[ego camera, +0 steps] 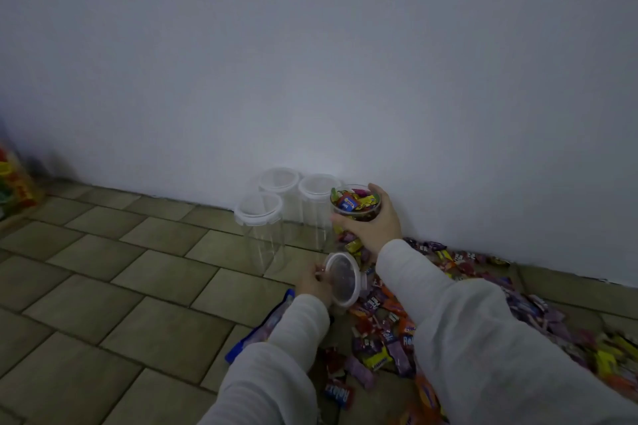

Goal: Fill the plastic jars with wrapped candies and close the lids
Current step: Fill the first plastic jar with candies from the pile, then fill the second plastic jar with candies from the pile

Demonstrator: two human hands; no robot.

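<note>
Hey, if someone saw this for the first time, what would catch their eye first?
Probably the bright heap of wrapped candies spread over the tiled floor at lower right. Next, the full jar gripped by the right hand by the wall, while the left hand holds its lid. Three empty lidded jars stand just left.

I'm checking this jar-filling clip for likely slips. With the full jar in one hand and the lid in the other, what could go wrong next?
1. Candies heap up to the rim of the filled jar the right hand grips; the lid held by the left hand may not seat.
2. The three empty jars stand close beside it and could be knocked over.
</note>
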